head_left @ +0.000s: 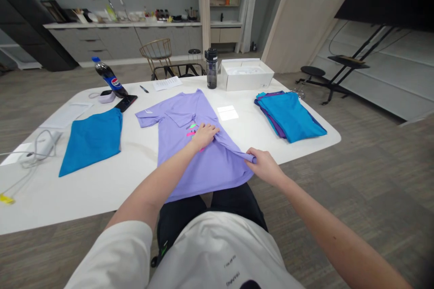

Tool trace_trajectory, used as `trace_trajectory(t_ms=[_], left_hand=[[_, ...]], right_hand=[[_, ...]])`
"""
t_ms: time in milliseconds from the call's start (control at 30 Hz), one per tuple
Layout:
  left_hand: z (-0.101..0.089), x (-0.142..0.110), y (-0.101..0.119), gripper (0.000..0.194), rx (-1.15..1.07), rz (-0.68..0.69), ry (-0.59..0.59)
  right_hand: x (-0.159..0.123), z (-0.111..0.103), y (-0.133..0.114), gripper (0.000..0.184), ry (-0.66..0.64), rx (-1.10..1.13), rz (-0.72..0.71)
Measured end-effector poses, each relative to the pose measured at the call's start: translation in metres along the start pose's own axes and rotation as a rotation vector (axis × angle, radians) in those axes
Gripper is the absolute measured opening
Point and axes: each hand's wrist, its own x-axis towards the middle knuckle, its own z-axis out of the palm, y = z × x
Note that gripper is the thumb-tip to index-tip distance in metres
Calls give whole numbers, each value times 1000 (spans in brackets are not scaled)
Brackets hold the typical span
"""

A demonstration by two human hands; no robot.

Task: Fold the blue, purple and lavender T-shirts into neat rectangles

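Lying mostly flat on the smooth white worktop (84,198), one lavender T-shirt (190,171) points its hem at the person and its neck end away, so its long axis runs from the near edge toward the far side, leaning slightly left. The cloth is soft and thin; one short sleeve spreads left, what looks like the other lies across the chest, and the right side is turned inward along a slanting fold. The right hand (266,167) grasps the bunched side edge near the hem between thumb and fingers. The left hand (205,135) rests palm down on the middle of the shirt, covering part of a bright print; whether its fingers pinch cloth, I cannot tell.

To the left lies one folded blue garment (93,142), roughly four-sided. To the right sits one pile of folded clothes (290,117), blue on top with purple below; its layers are too overlapped to count. Between shirt and pile is a flat white paper square (228,113).

Farther back are one phone (126,103), one plastic cola bottle (109,76) with a blue cap, one pen (144,89), one dark see-through water bottle (212,72) and one oblong white box (247,76). Past the worktop stand a slatted chair (156,49) and grey cabinets (169,40).
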Motion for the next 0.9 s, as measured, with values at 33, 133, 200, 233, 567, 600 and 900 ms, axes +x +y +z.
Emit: trace_trajectory(t_ms=[33, 133, 200, 233, 567, 600, 900], left_hand=[[-1, -2, 0, 36, -7, 9, 5], [-8, -16, 1, 36, -30, -22, 38], [-12, -30, 4, 36, -25, -93, 81], [-13, -38, 7, 36, -18, -112, 96], [-24, -100, 69, 39, -143, 166, 58], [-27, -105, 75, 39, -159, 181, 70], [-33, -138, 88, 31, -153, 199, 33]], right_hand=[[-6, -2, -9, 13, 25, 40, -41], [-24, 1, -32, 14, 98, 52, -155], [-34, 10, -44, 15, 125, -6, -243], [-39, 17, -48, 15, 128, -40, -289], [-55, 68, -54, 16, 174, -142, -399], [-55, 69, -55, 17, 185, -138, -403], [-54, 83, -38, 33, 188, -261, -183]])
